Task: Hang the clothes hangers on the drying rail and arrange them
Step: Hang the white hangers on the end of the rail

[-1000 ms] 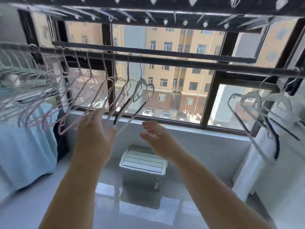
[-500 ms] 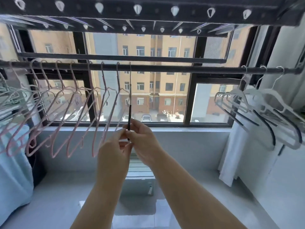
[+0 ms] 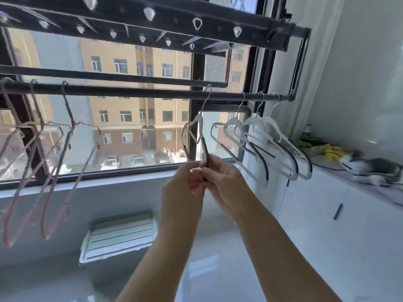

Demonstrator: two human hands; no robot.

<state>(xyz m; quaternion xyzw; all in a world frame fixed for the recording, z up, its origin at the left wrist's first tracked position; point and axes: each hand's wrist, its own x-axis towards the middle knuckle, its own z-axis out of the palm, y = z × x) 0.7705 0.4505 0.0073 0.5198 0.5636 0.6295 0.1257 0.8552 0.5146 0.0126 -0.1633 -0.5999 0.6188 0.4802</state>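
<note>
The drying rail [image 3: 135, 93] ran across the window, pink hangers [image 3: 52, 162] left, three white hangers [image 3: 259, 138] right. My left hand [image 3: 185, 192] and right hand [image 3: 222, 184] pinched the white hanger [image 3: 197, 129] low, its hook over the rail; sliding it gently rightward seemed best.

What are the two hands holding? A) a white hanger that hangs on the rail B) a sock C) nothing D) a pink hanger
A: both the left hand and right hand pinch the bottom of the white hanger, whose hook is over the rail.
</note>
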